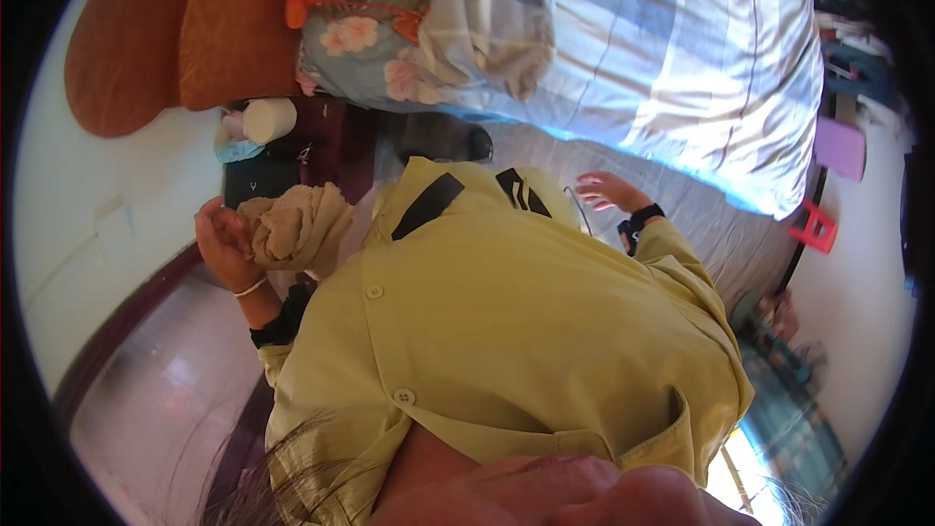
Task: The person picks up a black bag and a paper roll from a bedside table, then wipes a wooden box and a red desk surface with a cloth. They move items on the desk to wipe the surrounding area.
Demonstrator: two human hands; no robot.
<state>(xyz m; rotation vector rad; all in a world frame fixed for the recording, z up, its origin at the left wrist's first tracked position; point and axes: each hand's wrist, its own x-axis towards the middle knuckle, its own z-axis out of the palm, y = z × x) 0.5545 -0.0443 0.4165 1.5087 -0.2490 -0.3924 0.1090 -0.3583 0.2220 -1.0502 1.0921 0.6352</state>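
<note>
My left hand [225,245] is at the left, its fingers closed on the edge of a crumpled beige cloth [299,228]. The cloth hangs beside my yellow-green shirt [526,321], above a dark surface. On the other side of my body, my right hand [612,191] is held out over the grey floor with its fingers apart and nothing in them. A black band is around each wrist. Beyond both hands lies a bed with a grey, blue and white checked quilt [657,51].
A white cup or roll [269,121] stands on a dark bedside surface by the brown headboard [234,29]. Floral bedding [358,58] lies at the bed's near end. A red stool [814,227] and a purple panel [840,148] are along the right wall.
</note>
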